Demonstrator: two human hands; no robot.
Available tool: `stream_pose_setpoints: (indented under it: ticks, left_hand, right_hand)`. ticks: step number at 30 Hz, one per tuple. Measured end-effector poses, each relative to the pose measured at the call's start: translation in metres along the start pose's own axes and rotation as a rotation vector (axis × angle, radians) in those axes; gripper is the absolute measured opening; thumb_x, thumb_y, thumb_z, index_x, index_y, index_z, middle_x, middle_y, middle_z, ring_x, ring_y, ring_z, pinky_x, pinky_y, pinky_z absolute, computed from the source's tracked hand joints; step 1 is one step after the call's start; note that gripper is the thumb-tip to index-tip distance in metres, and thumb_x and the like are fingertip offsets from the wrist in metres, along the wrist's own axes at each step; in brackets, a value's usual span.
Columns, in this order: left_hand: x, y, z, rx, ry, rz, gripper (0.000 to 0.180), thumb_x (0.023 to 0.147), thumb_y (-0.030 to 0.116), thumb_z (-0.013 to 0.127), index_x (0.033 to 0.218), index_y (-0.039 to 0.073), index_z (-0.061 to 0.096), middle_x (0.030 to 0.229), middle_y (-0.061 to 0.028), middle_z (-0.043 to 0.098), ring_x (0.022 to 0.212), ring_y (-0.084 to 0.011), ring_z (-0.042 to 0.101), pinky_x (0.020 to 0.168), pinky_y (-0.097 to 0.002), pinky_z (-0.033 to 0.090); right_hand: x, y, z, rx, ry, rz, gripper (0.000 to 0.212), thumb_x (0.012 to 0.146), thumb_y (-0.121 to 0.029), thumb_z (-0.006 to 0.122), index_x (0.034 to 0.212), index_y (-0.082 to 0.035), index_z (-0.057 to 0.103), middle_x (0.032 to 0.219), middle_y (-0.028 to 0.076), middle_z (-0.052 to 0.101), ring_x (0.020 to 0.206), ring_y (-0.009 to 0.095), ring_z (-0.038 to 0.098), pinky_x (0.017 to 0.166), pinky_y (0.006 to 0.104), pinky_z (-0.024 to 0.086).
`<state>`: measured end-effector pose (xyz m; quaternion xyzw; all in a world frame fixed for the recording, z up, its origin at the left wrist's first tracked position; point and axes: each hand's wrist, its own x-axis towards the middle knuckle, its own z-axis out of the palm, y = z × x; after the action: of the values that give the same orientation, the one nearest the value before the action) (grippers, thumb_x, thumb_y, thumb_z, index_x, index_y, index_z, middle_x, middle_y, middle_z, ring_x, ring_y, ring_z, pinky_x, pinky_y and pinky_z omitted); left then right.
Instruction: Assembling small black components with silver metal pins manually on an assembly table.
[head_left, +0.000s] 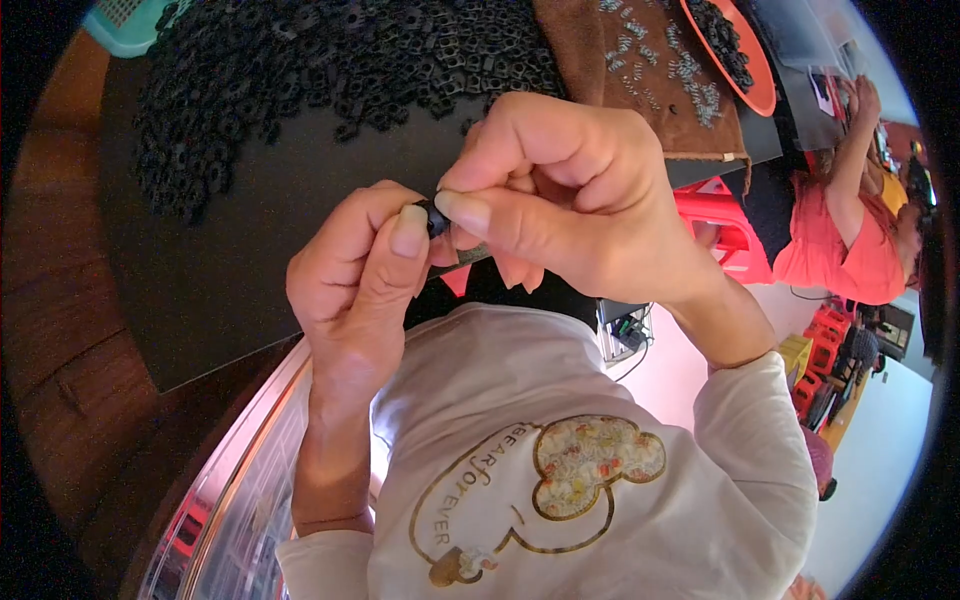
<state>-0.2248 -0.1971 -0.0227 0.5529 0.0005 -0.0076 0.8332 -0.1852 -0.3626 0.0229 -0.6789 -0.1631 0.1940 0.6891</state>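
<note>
Small black part (pixel 436 222) sits up between the fingertips, above the table's near edge. Left hand (pixel 345 260) pinches it between thumb and fingers; right hand (pixel 585 205) is closed in a pinch at its other side, thumb against it. Fingers cover most of the part, so I can't tell whether anything smaller is caught in there too.

Main risk, as I judge it: a slip. The visible piece is tiny and the hold is all fingertip; uneven pressure could shoot it out, and so near the edge it might drop to the lap or floor. Landing in the heap of black pieces (pixel 330 75), it would be hard to pick out again.

Around: dark table (pixel 240 300), heap across its far side. Brown cloth (pixel 585 70) beyond the right hand, with loose metal springs (pixel 686 72); a dragged sleeve could scatter them. Orange tray (pixel 764 97) of black pieces overlaps the cloth. Red stool (pixel 725 235) and a co-worker (pixel 840 240) off right, clear of the hands.
</note>
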Motion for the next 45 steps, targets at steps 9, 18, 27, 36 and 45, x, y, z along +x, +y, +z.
stream_pose_setpoints:
  ticks: [9, 18, 27, 36, 45]
  left_hand:
    - [0.004, -0.007, -0.006, 0.071, -0.097, 0.038, 0.018, 0.097, 0.016, 0.055, 0.092, 0.000, 0.061, 0.078, -0.0023, 0.060, 0.062, -0.0038, 0.046, 0.055, -0.0189, 0.037]
    - [0.013, 0.000, -0.013, 0.059, -0.296, -0.090, 0.021, 0.096, 0.015, 0.055, 0.090, -0.003, 0.063, 0.077, -0.0052, 0.063, 0.066, -0.0071, 0.054, 0.057, -0.0203, 0.042]
    - [0.017, 0.006, -0.004, -0.013, -0.287, -0.168, 0.017, 0.094, 0.009, 0.056, 0.089, -0.005, 0.064, 0.077, -0.0027, 0.062, 0.070, -0.0056, 0.054, 0.062, -0.0204, 0.044]
    - [0.017, 0.001, -0.001, 0.125, -0.197, 0.027, 0.016, 0.095, 0.007, 0.055, 0.088, -0.005, 0.064, 0.073, -0.0032, 0.062, 0.065, -0.0069, 0.057, 0.059, -0.0206, 0.045]
    - [0.012, -0.006, -0.002, 0.259, -0.253, 0.127, 0.014, 0.092, 0.003, 0.054, 0.088, -0.007, 0.063, 0.074, -0.0060, 0.062, 0.063, -0.0085, 0.059, 0.058, -0.0219, 0.048]
  right_hand:
    - [0.010, 0.011, -0.016, -0.339, -0.085, -0.309, 0.019, 0.091, -0.010, 0.059, 0.077, 0.003, 0.059, 0.067, 0.008, 0.061, 0.062, 0.019, 0.062, 0.055, 0.0330, 0.047]
    - [0.012, 0.008, -0.028, -0.832, -0.182, -0.668, 0.019, 0.081, -0.017, 0.067, 0.075, -0.002, 0.056, 0.070, 0.009, 0.054, 0.060, 0.029, 0.060, 0.054, 0.0396, 0.049]
    - [0.006, 0.004, -0.026, -1.164, -0.133, -0.643, 0.030, 0.072, -0.024, 0.072, 0.081, 0.000, 0.055, 0.075, 0.011, 0.051, 0.057, 0.026, 0.060, 0.048, 0.0367, 0.049]
    - [0.013, 0.015, -0.020, -1.182, -0.055, -0.772, 0.022, 0.071, -0.019, 0.068, 0.074, -0.002, 0.054, 0.071, 0.008, 0.051, 0.052, 0.021, 0.058, 0.040, 0.0340, 0.045]
    - [0.001, 0.021, -0.021, -1.191, 0.020, -0.802, 0.023, 0.071, -0.021, 0.068, 0.075, -0.003, 0.054, 0.070, 0.007, 0.050, 0.053, 0.021, 0.058, 0.041, 0.0339, 0.045]
